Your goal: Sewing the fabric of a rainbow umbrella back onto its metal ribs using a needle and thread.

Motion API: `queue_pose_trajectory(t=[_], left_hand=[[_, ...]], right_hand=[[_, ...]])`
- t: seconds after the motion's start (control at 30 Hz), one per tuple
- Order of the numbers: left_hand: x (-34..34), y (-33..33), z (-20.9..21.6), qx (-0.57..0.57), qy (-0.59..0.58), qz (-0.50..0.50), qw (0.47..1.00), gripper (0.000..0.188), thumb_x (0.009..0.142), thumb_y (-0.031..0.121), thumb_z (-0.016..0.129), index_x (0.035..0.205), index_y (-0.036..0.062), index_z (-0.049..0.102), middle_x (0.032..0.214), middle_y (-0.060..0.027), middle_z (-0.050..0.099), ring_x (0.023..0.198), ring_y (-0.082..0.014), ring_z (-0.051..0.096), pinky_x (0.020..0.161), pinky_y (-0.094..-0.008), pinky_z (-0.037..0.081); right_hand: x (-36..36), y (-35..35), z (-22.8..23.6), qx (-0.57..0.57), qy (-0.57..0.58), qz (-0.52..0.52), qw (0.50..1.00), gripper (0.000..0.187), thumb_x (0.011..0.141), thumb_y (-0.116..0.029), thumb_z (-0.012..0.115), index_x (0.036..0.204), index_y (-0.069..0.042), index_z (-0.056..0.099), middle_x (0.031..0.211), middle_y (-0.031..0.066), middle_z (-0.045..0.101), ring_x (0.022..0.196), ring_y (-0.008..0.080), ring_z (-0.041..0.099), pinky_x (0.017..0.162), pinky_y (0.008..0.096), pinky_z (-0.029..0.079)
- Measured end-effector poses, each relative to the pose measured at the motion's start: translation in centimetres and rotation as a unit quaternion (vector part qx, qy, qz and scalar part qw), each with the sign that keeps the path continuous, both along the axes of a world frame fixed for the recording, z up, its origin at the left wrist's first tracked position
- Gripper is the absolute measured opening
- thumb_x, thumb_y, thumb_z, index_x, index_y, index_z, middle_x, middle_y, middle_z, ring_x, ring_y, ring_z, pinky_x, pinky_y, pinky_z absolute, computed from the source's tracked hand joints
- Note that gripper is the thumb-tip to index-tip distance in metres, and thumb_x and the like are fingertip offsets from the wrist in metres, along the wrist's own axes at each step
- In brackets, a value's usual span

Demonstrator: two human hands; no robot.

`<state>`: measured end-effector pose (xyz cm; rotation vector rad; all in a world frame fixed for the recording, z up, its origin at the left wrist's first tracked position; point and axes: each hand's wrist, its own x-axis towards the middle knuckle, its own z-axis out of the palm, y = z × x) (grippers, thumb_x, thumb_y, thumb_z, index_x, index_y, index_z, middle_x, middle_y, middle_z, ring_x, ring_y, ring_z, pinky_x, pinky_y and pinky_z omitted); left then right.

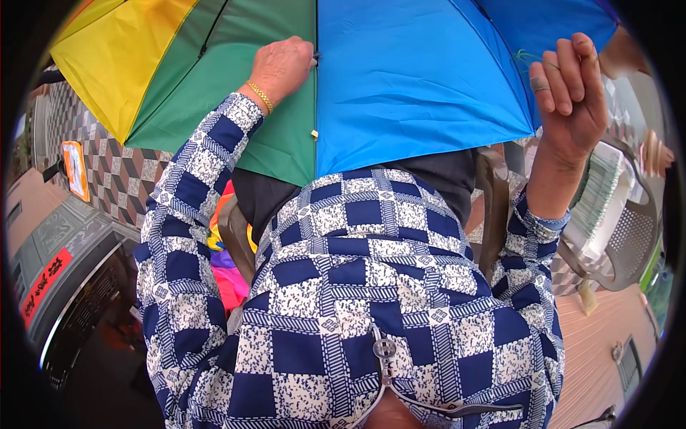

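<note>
Open rainbow umbrella (400, 79) spread overhead, light, floppy cloth on stiff ribs: left hand (280, 69) pinched shut on a seam rib, right hand (572, 93) loose, fingers curled, clear of its edge.

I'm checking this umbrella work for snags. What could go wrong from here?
The left hand pinches the seam between the green and blue panels of the umbrella; the fabric might tear or the grip might slip there. The right hand touches only the blue panel's edge, so the open canopy could tip. A grey chair stands close on the right; the rim might catch on it.
</note>
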<state>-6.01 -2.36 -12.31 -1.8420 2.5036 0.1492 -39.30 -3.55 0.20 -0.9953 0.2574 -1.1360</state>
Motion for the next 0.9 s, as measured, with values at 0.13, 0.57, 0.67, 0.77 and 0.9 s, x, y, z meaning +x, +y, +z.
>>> queue_pose_trajectory(t=[0.13, 0.57, 0.67, 0.77, 0.9], left_hand=[[2.7, 0.2, 0.9, -0.027, 0.069, 0.124, 0.990, 0.018, 0.078, 0.022, 0.064, 0.089, 0.0080, 0.063, 0.084, -0.0112, 0.061, 0.083, -0.0309, 0.061, 0.070, -0.0402, 0.050], [8.8, 0.6, 0.4, -0.139, -0.069, 0.317, 0.935, 0.045, 0.075, 0.022, 0.069, 0.113, 0.0124, 0.048, 0.105, -0.0134, 0.052, 0.082, -0.0352, 0.060, 0.067, -0.0436, 0.050], [8.4, 1.2, 0.2, -0.134, -0.043, 0.303, 0.942, 0.038, 0.076, 0.022, 0.069, 0.104, 0.0081, 0.048, 0.101, -0.0167, 0.051, 0.081, -0.0367, 0.060, 0.066, -0.0454, 0.050], [6.4, 2.1, 0.7, -0.112, -0.018, 0.280, 0.953, 0.036, 0.076, 0.023, 0.069, 0.099, 0.0055, 0.048, 0.098, -0.0183, 0.051, 0.080, -0.0374, 0.060, 0.066, -0.0456, 0.049], [4.5, 2.0, 1.0, -0.077, -0.008, 0.253, 0.964, 0.037, 0.076, 0.026, 0.068, 0.100, 0.0053, 0.049, 0.098, -0.0169, 0.052, 0.081, -0.0360, 0.061, 0.065, -0.0442, 0.049]], right_hand=[[2.6, 2.6, -2.6, -0.020, 0.355, 0.038, 0.934, 0.022, 0.088, -0.015, 0.054, 0.104, 0.000, 0.054, 0.064, -0.0006, 0.045, 0.053, 0.0097, 0.044, 0.050, 0.0243, 0.039], [1.0, 1.3, -10.4, -0.306, 0.474, -0.104, 0.819, 0.011, 0.072, -0.006, 0.059, 0.081, -0.002, 0.063, 0.072, 0.0102, 0.063, 0.053, 0.0201, 0.055, 0.049, 0.0310, 0.043], [-0.2, 0.7, -8.1, -0.092, 0.449, -0.063, 0.886, 0.008, 0.073, -0.005, 0.056, 0.075, -0.003, 0.063, 0.063, 0.0025, 0.057, 0.051, 0.0096, 0.048, 0.047, 0.0239, 0.037], [-2.4, 0.4, -7.7, 0.061, 0.434, -0.031, 0.898, 0.008, 0.072, -0.005, 0.055, 0.073, -0.003, 0.063, 0.059, -0.0027, 0.053, 0.050, 0.0037, 0.044, 0.046, 0.0193, 0.033], [-5.6, -0.6, -7.4, 0.143, 0.445, 0.012, 0.884, 0.007, 0.070, -0.006, 0.058, 0.074, -0.004, 0.063, 0.060, -0.0055, 0.053, 0.051, 0.0021, 0.043, 0.046, 0.0174, 0.031]])
